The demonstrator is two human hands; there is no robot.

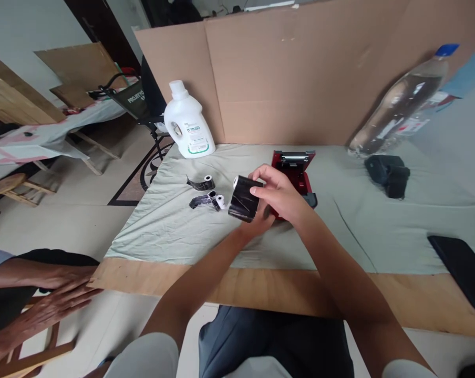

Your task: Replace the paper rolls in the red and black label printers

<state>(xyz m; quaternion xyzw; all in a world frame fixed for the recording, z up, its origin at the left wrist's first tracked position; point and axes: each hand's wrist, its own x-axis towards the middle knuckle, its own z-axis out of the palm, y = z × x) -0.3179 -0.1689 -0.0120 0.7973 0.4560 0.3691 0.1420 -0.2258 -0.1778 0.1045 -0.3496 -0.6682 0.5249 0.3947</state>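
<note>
My right hand (279,191) pinches a roll with a black, shiny outer surface and a pale core (243,198) between thumb and fingers. Behind and below it, my left hand (258,223) is at the near left corner of a small red-and-black printer (296,178) with its lid raised; the roll and right hand partly cover its fingers, which seem curled round the printer's edge. Left of the held roll lie a small roll with a loose black strip (202,183), another dark, partly unrolled strip (202,200) and a small white roll (220,201).
A white jug (190,123) stands at the back left by a cardboard screen (280,79). To the right are a large plastic bottle (406,100), a black strapped item (389,173) and a black phone (462,268). Another person's hands (60,299) rest near the table's left corner.
</note>
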